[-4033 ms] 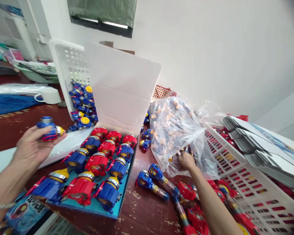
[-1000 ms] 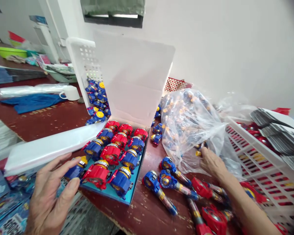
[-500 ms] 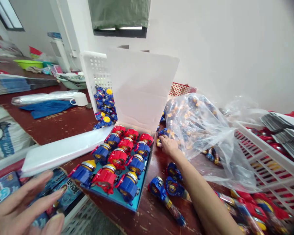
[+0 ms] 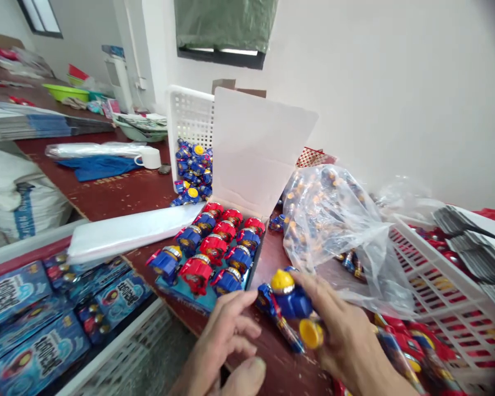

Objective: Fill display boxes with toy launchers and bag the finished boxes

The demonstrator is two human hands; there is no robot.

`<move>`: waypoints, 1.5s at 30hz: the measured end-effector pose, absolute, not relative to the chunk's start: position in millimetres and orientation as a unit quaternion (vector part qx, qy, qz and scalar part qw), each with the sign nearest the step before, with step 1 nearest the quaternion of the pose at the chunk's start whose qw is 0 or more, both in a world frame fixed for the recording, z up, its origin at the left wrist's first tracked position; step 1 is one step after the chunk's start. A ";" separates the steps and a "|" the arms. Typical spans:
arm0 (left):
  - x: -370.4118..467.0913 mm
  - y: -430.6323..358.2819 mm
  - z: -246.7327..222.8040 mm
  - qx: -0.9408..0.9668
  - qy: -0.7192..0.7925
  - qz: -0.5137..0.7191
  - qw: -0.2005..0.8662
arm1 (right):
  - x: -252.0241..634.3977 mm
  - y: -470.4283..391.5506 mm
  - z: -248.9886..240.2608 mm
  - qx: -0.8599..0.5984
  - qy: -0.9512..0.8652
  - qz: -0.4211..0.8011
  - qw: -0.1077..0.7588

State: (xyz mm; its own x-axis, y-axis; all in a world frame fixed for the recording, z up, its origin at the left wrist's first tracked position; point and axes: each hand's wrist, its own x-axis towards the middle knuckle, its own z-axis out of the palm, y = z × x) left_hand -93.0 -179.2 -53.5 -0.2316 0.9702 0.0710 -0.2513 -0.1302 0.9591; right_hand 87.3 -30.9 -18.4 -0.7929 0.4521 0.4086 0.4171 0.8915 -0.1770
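Observation:
My right hand [image 4: 342, 324] grips a blue toy [image 4: 292, 302] with yellow round knobs, held low over the table and slightly blurred. Facing it from the left, my left hand [image 4: 226, 346] has its fingers spread and nothing in them. Just beyond that hand stands an open display box [image 4: 268, 187] with its white lid raised. Rows of red toys [image 4: 196, 273] and blue toys [image 4: 240, 258] sit inside it. Another blue toy on a printed tube [image 4: 289, 333] lies on the table, partly hidden behind the held one.
A clear bag [image 4: 325, 203] of toys lies right of the box, with a white basket [image 4: 449, 286] beyond. Behind the box, another basket [image 4: 190, 99] spills blue toys. At lower left, a crate [image 4: 119, 346] holds printed boxes. A white mug [image 4: 149, 158] stands on the table.
My right hand has drawn back from beside the bag towards me, bringing a blue toy. My left hand has moved right, from the crate to in front of the display box. The view has shifted.

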 end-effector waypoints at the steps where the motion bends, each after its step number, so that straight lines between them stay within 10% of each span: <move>1: -87.4 -174.2 -48.4 0.387 0.418 0.637 0.520 | 88.0 -47.5 -17.6 -0.207 -0.956 0.035 0.205; 13: -89.6 -181.8 -44.5 0.193 0.335 0.621 0.681 | 103.5 -97.9 -14.4 -0.326 -0.850 0.344 0.230; 26: -94.8 -184.6 -47.9 0.158 0.340 0.594 0.711 | 99.1 -116.4 -14.5 -0.233 -0.930 0.165 0.233; 34: -92.6 -184.8 -55.3 0.355 0.420 0.596 0.585 | 98.0 -121.3 -22.1 -0.228 -0.916 0.238 0.230; 42: -95.6 -177.6 -64.6 0.552 0.466 0.566 0.398 | 104.4 -109.9 -34.4 -0.298 -0.663 0.680 0.093; 45: -95.0 -176.4 -65.0 0.499 0.473 0.550 0.474 | 107.1 -113.3 -43.8 -0.303 -0.738 0.587 0.137</move>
State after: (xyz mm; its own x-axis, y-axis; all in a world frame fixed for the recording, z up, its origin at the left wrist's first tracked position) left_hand -95.0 -176.4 -65.0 -0.0521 0.9936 0.0999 -0.0484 -0.1025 0.9936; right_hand 107.1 -113.3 -43.8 -0.7786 0.6082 -0.1546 0.2871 0.1262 -0.9495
